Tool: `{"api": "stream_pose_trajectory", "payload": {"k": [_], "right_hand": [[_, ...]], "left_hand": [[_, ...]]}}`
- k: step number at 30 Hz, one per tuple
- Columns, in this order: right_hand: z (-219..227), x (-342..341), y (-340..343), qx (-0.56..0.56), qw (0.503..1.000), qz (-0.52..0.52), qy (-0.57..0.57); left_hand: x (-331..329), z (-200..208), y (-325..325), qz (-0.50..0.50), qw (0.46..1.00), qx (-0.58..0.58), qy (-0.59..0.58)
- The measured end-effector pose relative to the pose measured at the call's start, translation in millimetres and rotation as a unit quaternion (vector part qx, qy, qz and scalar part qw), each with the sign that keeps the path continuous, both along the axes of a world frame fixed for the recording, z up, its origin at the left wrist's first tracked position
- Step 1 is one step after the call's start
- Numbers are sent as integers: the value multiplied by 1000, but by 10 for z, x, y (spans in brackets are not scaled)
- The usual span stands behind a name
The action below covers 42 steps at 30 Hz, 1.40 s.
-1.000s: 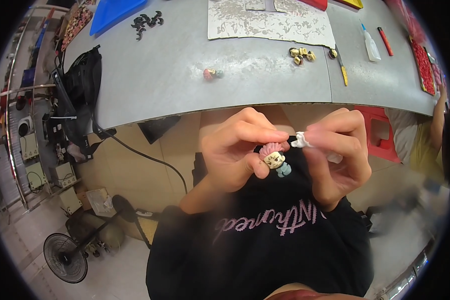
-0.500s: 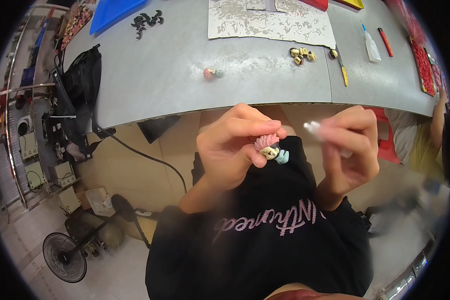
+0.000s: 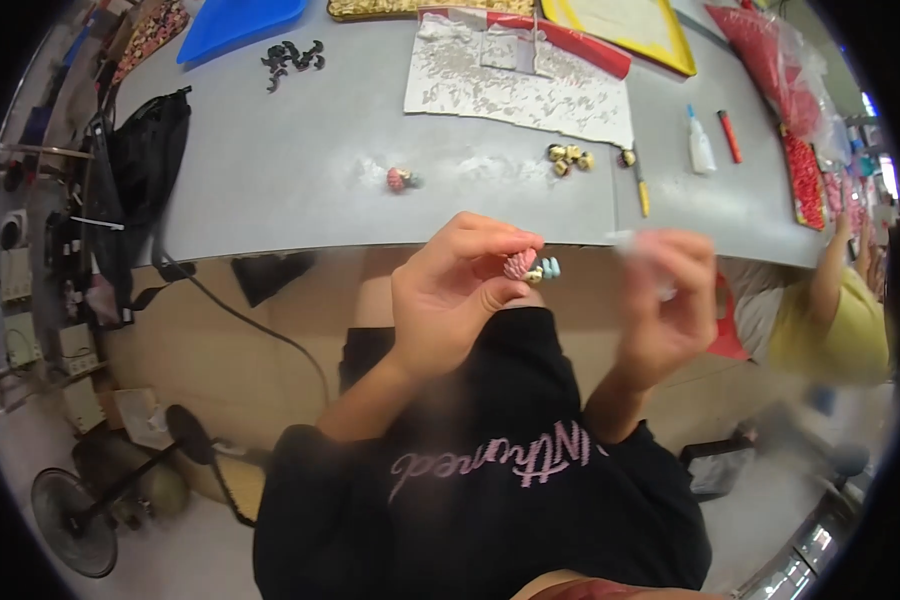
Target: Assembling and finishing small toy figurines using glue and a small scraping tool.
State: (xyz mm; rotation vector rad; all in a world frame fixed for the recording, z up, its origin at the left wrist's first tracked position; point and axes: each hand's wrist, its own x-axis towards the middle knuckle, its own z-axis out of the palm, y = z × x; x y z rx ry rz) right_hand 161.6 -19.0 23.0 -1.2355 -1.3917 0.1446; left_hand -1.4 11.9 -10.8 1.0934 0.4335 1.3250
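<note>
The left hand (image 3: 450, 295) is closed in a pinch: thumb and curled fingers clamp a small pink ribbed ornament (image 3: 519, 265) with a cream and pale blue bead (image 3: 545, 269) sticking out at its 3 o'clock side. The piece sits at the fingertips, held in the air just below the near edge of the grey table (image 3: 290, 190), above the person's black shirt (image 3: 510, 470).

The right hand (image 3: 665, 305) lies at 3 o'clock from the ornament, apart from it, and is smeared by motion blur. Its fingers are curled inward and something pale and whitish (image 3: 635, 243) shows at the fingertips, but whether they grip it cannot be told.

On the table, at 11 o'clock from the left hand, lies a second small pink ornament (image 3: 400, 179). At 1 o'clock sits a cluster of gold-coloured beads (image 3: 568, 157), with a yellow-handled tool (image 3: 641, 185) just beside them. Farther toward 2 o'clock stand a white glue bottle (image 3: 701, 150) and a red marker (image 3: 731, 136). At 12 o'clock a white patterned sheet (image 3: 515, 80) is spread out, with a yellow-framed tray (image 3: 620, 28) beyond it. At 10 o'clock are small black pieces (image 3: 292, 58), a blue tray (image 3: 238, 20) and a black bag (image 3: 145, 160) hanging over the table's edge.

Nothing lies between the two hands. At the far 3 o'clock rim another person in a yellow sleeve (image 3: 835, 330) reaches toward the table. A floor fan (image 3: 80, 520) stands at 8 o'clock.
</note>
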Motion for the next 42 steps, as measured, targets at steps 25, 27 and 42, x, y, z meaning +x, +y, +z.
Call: {"api": "stream_pose_trajectory", "payload": {"k": [25,27,42], "right_hand": [[-529,845,437,-117,934,-231,-245],[-506,751,412,-117,944,-192,-240],[-644,934,346,-126,951,-199,-202]], "left_hand": [[-111,-292,134,123,987,-93,45],[-134,-314,138,130,987,-63,71],[-83,-410,154,96,993,-47,45]]}}
